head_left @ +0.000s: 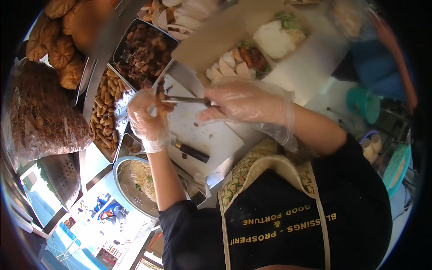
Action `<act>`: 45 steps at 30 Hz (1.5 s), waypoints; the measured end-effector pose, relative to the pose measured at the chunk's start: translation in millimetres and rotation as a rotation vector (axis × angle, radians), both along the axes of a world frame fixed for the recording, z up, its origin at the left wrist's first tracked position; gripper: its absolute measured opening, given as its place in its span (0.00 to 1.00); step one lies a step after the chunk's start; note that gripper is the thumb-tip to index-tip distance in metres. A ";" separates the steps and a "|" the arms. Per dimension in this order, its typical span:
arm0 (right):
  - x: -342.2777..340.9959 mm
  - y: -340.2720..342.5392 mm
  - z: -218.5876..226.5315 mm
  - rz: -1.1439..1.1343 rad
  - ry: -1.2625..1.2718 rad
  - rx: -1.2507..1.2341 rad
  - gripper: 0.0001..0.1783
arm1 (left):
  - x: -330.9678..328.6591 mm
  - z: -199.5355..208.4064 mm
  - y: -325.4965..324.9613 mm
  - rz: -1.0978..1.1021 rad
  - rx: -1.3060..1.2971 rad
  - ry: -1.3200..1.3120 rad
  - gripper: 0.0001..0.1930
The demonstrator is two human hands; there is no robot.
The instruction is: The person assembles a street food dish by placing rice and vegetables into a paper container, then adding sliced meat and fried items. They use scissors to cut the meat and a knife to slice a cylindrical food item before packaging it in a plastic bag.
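My left hand (145,118), in a clear plastic glove, pinches a strip of brown cooked meat (161,92). Gloved the same way, my right hand (245,101) grips a pair of scissors (185,99), whose metal blades reach across to the meat. Both hands are above a white cutting board (216,138) marked with small dark scraps. A knife with a black handle (193,153) lies on the board, close to my left wrist. Just beyond my left hand stands a metal tray of chopped brown meat (145,53).
Past my right hand sits an open takeaway box (204,48) with rice, sliced pale food and glazed meat. To the left are small browned rolls (104,112), a bag of brown shreds (45,112) and puffed golden pieces (60,51). A colander (130,182) of bean sprouts stands by my left forearm.
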State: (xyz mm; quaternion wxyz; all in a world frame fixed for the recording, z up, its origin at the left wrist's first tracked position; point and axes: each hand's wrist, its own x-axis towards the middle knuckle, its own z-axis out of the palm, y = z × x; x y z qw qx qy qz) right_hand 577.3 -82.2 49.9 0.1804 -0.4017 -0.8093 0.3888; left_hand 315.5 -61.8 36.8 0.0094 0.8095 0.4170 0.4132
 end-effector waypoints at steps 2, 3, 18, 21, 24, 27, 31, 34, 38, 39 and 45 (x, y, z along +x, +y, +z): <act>3.9 -4.9 0.3 -0.080 -0.042 0.096 0.33 | 13.5 -8.3 -8.9 0.163 -0.276 -0.324 0.16; 7.3 -3.2 -0.1 -0.107 -0.021 0.136 0.32 | 11.8 -5.9 -7.6 0.101 -0.488 -0.427 0.19; -34.1 20.2 18.2 -0.139 -0.211 0.463 0.26 | 1.0 -15.6 -11.8 0.119 -0.883 -1.176 0.20; -55.0 25.6 23.0 -0.190 -0.211 0.492 0.25 | 1.9 -13.7 -8.2 0.157 -0.912 -1.289 0.21; -74.5 33.8 14.3 -0.225 -0.314 0.476 0.26 | 1.3 -8.0 -3.1 0.190 -0.950 -1.350 0.24; -91.9 48.1 -2.6 -0.255 -0.381 0.577 0.27 | -3.3 -4.5 5.9 0.256 -0.923 -1.333 0.25; -108.3 63.8 -20.0 -0.242 -0.211 0.490 0.28 | -13.5 -9.1 22.3 0.321 -0.903 -1.367 0.27; -115.2 71.6 -21.9 -0.214 -0.140 0.403 0.28 | -21.3 -16.9 32.0 0.323 -0.884 -1.479 0.28; -116.5 71.9 -15.1 -0.210 -0.195 0.472 0.28 | -31.8 -27.8 34.3 0.408 -0.847 -1.259 0.27; -118.4 71.1 -13.5 -0.188 -0.215 0.434 0.28 | -33.9 -30.3 33.8 0.418 -0.844 -1.203 0.26; -132.3 66.0 -9.4 -0.204 -0.238 0.533 0.27 | -38.2 -40.5 28.1 0.358 -0.740 -1.159 0.26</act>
